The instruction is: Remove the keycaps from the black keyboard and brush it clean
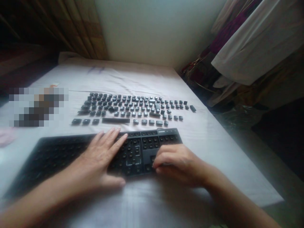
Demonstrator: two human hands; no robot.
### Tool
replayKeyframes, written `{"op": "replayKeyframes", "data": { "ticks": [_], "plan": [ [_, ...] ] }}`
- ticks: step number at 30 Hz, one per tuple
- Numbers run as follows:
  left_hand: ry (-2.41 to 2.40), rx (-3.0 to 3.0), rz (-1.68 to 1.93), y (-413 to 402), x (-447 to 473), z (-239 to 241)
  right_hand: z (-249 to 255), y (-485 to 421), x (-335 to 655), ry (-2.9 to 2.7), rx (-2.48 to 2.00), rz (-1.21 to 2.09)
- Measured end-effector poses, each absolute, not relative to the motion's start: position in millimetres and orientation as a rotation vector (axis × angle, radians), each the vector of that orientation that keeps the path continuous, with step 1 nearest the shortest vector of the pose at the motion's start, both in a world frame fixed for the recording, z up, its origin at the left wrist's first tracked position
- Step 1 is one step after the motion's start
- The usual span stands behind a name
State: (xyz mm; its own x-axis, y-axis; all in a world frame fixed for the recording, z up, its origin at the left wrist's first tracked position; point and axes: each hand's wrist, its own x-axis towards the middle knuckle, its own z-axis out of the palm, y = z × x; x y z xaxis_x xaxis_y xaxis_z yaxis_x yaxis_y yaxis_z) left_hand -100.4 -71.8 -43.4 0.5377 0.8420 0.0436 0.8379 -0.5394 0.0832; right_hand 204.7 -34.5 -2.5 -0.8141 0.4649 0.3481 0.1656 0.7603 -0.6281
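A black computer keyboard (147, 152) lies slanted across the cloth in front of me. Bare key sockets show over its right part, where keycaps are off. My left hand (101, 155) rests flat on its middle with fingers spread, the thumb at the near edge. Fingers bent and pinched together, my right hand (177, 163) is at the lower right part of the keyboard, by the arrow-key area. Whatever its fingertips hold, if anything, is hidden. Beyond the keyboard, loose black keycaps (144, 121) are laid out in rows, among them a long space bar (116, 120).
A pale cloth (213, 152) covers the surface, its right edge dropping off beside the floor. A blurred-out patch (38, 107) sits at the left. Hanging cloths (256, 47) are at the right, a curtain (83, 28) at the back left, and a wall (154, 31) behind.
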Motion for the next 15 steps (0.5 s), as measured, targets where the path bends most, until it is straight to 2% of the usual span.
{"op": "replayKeyframes", "data": {
  "ticks": [8, 15],
  "plan": [
    [1.503, 2.708, 0.119, -72, -99, -46, -6, -37, 203, -2.482, -0.552, 0.844],
    [1.528, 2.636, 0.098, -74, -100, -44, -13, -39, 203, -2.497, -0.532, 0.665]
  ]
}}
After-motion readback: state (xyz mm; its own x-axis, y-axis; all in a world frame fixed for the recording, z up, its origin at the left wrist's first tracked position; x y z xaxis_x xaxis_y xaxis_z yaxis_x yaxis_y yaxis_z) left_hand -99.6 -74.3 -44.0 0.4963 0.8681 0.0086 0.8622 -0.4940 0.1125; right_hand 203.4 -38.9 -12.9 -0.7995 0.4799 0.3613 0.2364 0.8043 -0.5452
